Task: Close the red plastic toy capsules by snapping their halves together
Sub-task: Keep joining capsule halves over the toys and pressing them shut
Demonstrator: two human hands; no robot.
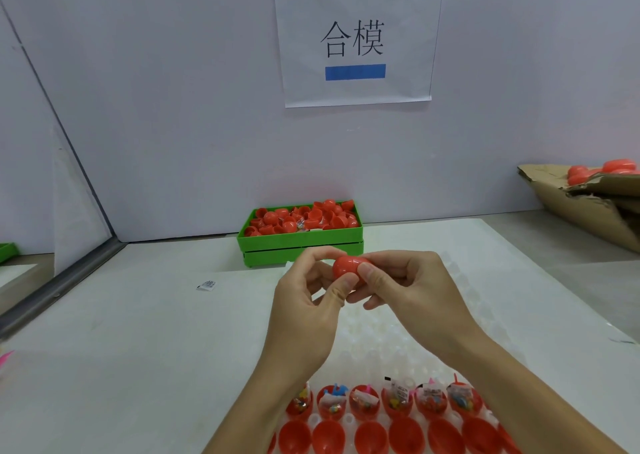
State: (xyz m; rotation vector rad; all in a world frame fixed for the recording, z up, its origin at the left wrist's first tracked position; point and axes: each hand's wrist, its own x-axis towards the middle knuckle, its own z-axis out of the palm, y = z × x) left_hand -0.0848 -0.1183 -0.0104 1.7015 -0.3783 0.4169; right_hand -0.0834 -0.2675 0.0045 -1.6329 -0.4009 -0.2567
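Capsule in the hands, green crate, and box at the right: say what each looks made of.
Capsule: smooth red plastic, slightly glossy, with a thin seam where the halves meet; left hand and right hand pinch it.
Green crate: moulded plastic, matte, with ribbed side walls.
Box: brown cardboard, judging by its torn, creased edges.

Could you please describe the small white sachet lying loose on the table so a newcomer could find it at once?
Start at the green tray of red capsule halves against the back wall. Look down and to its left, onto the white table. The white sachet lies there alone, flat with dark print, the only packet outside a capsule.
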